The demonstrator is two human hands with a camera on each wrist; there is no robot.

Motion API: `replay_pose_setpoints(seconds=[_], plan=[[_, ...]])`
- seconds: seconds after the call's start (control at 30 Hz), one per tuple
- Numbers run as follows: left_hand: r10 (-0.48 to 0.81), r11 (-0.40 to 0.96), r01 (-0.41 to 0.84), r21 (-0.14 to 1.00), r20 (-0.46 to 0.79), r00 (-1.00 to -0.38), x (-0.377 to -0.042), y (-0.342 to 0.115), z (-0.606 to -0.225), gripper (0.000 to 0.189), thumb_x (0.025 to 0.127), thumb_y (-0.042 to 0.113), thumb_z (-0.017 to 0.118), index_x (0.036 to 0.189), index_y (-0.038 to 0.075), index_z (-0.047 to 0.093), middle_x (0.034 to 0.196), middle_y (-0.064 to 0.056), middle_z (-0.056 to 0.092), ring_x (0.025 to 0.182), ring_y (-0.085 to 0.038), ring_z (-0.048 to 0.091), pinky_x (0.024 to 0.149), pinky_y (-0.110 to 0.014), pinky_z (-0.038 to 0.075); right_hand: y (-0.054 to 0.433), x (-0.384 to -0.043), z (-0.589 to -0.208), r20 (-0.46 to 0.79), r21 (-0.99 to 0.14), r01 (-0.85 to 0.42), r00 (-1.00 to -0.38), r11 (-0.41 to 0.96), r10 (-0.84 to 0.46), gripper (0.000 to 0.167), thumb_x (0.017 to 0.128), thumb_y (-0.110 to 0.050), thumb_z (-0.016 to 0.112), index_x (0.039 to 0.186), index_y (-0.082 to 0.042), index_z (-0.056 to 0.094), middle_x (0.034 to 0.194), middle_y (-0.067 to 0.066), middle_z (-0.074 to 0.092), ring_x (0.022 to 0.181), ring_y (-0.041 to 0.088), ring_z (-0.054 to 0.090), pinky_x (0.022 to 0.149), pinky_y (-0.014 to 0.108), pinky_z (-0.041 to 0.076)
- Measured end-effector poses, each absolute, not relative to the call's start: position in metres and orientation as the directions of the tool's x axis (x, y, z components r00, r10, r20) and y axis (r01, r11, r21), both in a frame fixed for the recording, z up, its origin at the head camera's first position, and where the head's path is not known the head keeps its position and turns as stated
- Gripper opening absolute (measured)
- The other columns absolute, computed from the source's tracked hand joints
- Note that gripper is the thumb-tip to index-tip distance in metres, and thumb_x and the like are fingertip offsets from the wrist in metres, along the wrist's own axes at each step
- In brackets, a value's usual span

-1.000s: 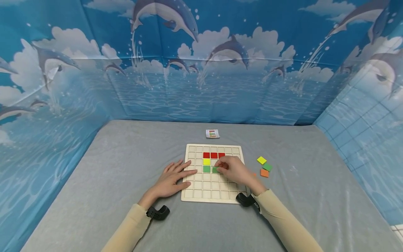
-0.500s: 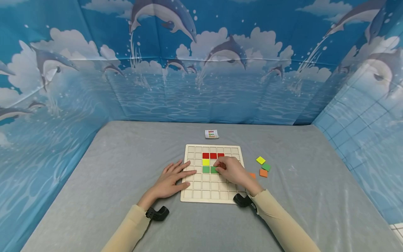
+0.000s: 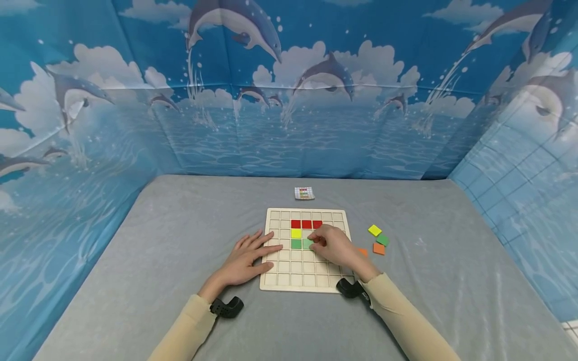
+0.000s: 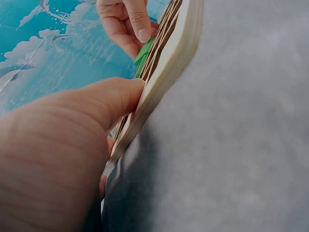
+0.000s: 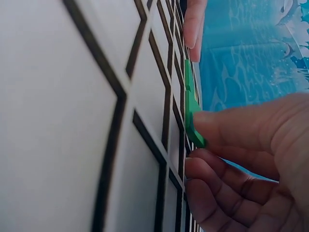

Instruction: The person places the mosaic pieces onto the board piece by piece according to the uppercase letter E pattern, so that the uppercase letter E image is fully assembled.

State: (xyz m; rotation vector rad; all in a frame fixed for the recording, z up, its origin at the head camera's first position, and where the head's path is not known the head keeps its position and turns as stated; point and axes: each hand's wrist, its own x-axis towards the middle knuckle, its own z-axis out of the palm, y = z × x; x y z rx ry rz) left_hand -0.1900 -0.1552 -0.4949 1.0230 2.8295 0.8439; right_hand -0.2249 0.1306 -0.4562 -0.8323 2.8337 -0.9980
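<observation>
A wooden grid board (image 3: 289,281) lies on the grey cloth. My left hand (image 3: 241,260) rests spread along its left edge, the thumb (image 4: 123,94) on the rim in the left wrist view. Over the board's middle, my right hand (image 3: 334,245) pinches a green square tile (image 5: 193,121) between thumb and fingertips. That tile is tilted, one edge at its cell, just right of another green tile (image 3: 296,243). A yellow tile (image 3: 296,233) sits in the row above. Red tiles (image 3: 306,224) form a row beyond it, the rightmost close to my right fingers.
Loose tiles lie right of the board: a yellow one (image 3: 375,230), a green one (image 3: 383,240), an orange one (image 3: 378,248) and another orange one (image 3: 363,251) partly behind my right wrist. A small printed pattern card (image 3: 304,193) lies beyond the board. Dolphin-print curtains surround the table.
The green tile in my right fingers now looks paler and more tilted. My right hand has barely shifted, and my left hand stays at the board's edge.
</observation>
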Motion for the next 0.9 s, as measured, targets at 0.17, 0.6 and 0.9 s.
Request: replay_pose_setpoints(seconds=[0.17, 0.6, 0.9], plan=[[0.595, 0.636, 0.592, 0.494, 0.174, -0.785, -0.1900, -0.1554, -0.4961, 0.047, 0.098, 0.041, 0.050, 0.142, 0.028, 0.047, 0.154, -0.001, 0.025, 0.142, -0.028, 0.011, 0.109, -0.053, 0.007, 0.1313, -0.2228, -0.4548, 0.156, -0.587, -0.495, -0.845, 0.640, -0.511, 0.019, 0.083, -0.008, 0.074, 0.101, -0.001, 0.073, 0.082, -0.002, 0.058, 0.069, 0.010, 0.050, 0.061, 0.026, 0.044], [0.596, 0.636, 0.591, 0.497, 0.170, -0.785, -0.1900, -0.1560, -0.4954, 0.047, 0.098, 0.041, 0.051, 0.142, 0.028, 0.047, 0.155, -0.001, 0.025, 0.142, -0.028, 0.010, 0.109, -0.053, 0.007, 0.1333, -0.2222, -0.4531, 0.150, -0.572, -0.512, -0.833, 0.641, -0.532, 0.023, 0.085, -0.012, 0.073, 0.105, -0.001, 0.073, 0.079, -0.004, 0.056, 0.066, 0.010, 0.046, 0.058, 0.026, 0.040], [0.600, 0.632, 0.591, 0.502, 0.165, -0.783, -0.1907, -0.1559, -0.4951, 0.047, 0.098, 0.041, 0.051, 0.143, 0.028, 0.047, 0.155, -0.001, 0.024, 0.142, -0.028, 0.010, 0.109, -0.053, 0.007, 0.1352, -0.2212, -0.4536, 0.127, -0.584, -0.500, -0.834, 0.639, -0.536, 0.026, 0.086, -0.014, 0.072, 0.108, 0.000, 0.071, 0.080, -0.005, 0.055, 0.068, 0.011, 0.047, 0.059, 0.027, 0.041]])
